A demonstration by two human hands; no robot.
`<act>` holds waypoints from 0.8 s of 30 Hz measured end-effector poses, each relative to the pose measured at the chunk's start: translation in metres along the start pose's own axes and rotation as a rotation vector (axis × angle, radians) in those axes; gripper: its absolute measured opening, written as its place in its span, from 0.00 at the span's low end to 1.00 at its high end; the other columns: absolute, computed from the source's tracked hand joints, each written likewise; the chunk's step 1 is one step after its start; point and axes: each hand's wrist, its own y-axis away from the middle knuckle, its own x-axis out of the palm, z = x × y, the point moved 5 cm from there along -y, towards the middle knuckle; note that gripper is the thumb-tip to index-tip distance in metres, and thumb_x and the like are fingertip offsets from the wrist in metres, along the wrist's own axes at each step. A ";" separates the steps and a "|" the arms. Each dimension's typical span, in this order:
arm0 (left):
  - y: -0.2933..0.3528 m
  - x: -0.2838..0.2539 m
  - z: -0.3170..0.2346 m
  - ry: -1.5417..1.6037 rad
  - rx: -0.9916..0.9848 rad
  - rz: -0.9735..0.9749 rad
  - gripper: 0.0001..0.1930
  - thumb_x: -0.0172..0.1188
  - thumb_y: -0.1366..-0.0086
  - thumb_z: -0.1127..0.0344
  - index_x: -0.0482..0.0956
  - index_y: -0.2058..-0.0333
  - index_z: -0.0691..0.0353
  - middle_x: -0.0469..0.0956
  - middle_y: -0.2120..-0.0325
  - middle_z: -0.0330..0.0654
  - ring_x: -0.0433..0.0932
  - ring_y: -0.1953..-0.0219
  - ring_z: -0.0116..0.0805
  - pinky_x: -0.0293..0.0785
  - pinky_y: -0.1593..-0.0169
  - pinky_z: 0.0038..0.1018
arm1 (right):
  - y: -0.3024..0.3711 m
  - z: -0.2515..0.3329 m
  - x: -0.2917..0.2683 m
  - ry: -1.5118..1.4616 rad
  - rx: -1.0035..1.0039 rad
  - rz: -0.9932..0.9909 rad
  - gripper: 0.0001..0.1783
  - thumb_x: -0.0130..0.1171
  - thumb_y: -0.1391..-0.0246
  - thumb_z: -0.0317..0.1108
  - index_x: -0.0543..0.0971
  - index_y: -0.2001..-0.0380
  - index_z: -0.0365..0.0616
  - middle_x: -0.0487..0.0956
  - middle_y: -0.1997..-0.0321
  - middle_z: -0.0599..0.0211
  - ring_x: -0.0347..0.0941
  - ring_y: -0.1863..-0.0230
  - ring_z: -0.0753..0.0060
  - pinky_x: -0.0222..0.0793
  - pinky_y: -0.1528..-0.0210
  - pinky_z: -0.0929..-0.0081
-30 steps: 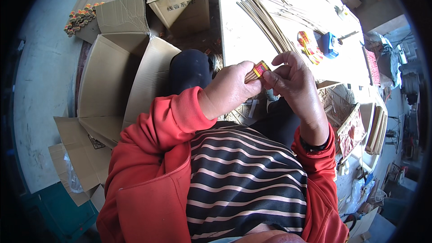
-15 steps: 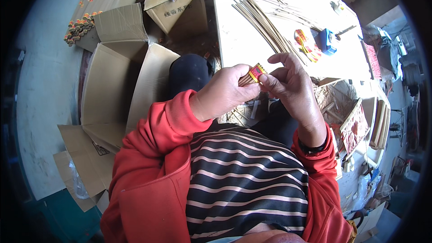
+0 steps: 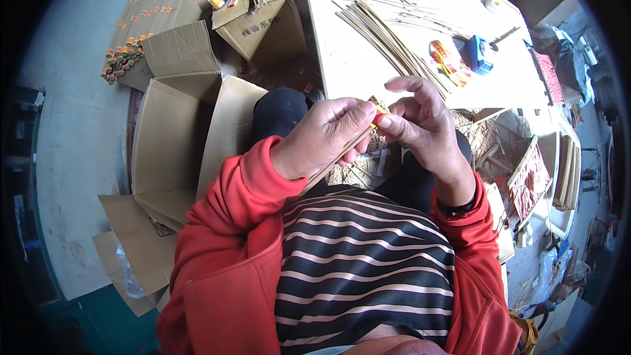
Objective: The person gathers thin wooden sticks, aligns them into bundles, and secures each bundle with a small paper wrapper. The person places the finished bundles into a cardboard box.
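Note:
My left hand [image 3: 322, 133] is wrapped round a bundle of thin brown incense sticks [image 3: 328, 165], held at a slant over my lap. A red and yellow paper label [image 3: 378, 117] goes round the bundle near its upper end. The thumb of my right hand [image 3: 426, 133] presses on the label's edge, with the index finger raised and curled above it. Fingers cover much of the label and the bundle's middle. On the white table beyond lie loose incense sticks [image 3: 378, 36] and a pile of red and yellow labels [image 3: 448, 64].
A blue tape dispenser [image 3: 480, 56] stands beside the labels. To my left is an open cardboard box [image 3: 172, 138]; behind it are stacked labelled bundles [image 3: 141, 23] and another carton [image 3: 273, 33]. At the right, a wooden rack holds red paper [image 3: 528, 181] above scattered stick scraps.
My left hand has turned the bundle, so its stick length now shows below the hand and less of the label is visible. My right hand stays at the label. The view has shifted slightly.

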 end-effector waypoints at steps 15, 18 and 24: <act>-0.006 0.001 0.007 0.360 -0.201 0.223 0.21 0.42 0.35 0.47 0.70 0.66 0.62 0.70 0.83 0.37 0.65 0.88 0.19 0.63 0.85 0.13 | -0.004 -0.002 -0.005 0.016 -0.135 0.143 0.21 0.56 0.48 0.28 0.62 0.53 0.39 0.70 0.76 0.74 0.64 0.73 0.87 0.59 0.72 0.90; -0.008 -0.003 0.012 0.374 -0.194 0.257 0.22 0.42 0.35 0.47 0.70 0.65 0.62 0.70 0.83 0.38 0.65 0.89 0.19 0.63 0.85 0.13 | -0.005 -0.003 -0.004 0.005 -0.136 0.152 0.21 0.55 0.47 0.28 0.61 0.52 0.39 0.69 0.76 0.74 0.64 0.73 0.87 0.59 0.71 0.90; -0.007 -0.001 0.007 0.377 -0.193 0.254 0.22 0.42 0.35 0.46 0.70 0.65 0.61 0.69 0.83 0.38 0.64 0.88 0.19 0.63 0.85 0.13 | -0.003 0.007 0.002 0.076 -0.149 0.142 0.23 0.56 0.48 0.28 0.61 0.50 0.39 0.69 0.76 0.75 0.63 0.73 0.87 0.59 0.71 0.89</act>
